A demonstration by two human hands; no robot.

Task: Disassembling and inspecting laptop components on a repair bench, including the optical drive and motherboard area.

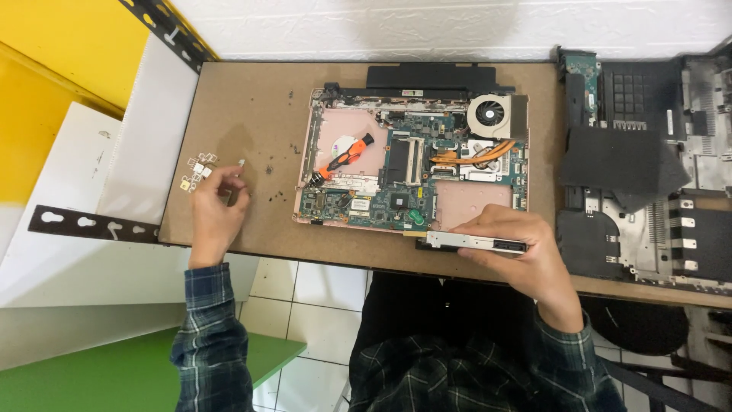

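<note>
An opened laptop base point(412, 164) lies on a brown board point(244, 114), its green circuit board, copper heat pipe and round fan point(488, 116) bare. An orange-and-black screwdriver point(341, 160) rests across it. My right hand point(522, 248) grips a slim silver optical drive point(473, 243) at the laptop's near right edge. My left hand point(217, 206) hovers at the board's left side, fingers pinched together next to a cluster of small metal brackets point(198, 169); whether it holds one I cannot tell.
Several tiny screws point(271, 169) are scattered on the board left of the laptop. Dismantled black laptop shells point(640, 168) fill the right. White panels point(145, 145) and a slotted black metal bar point(91, 225) lie to the left. A yellow wall and a green surface point(99, 374) are at far left.
</note>
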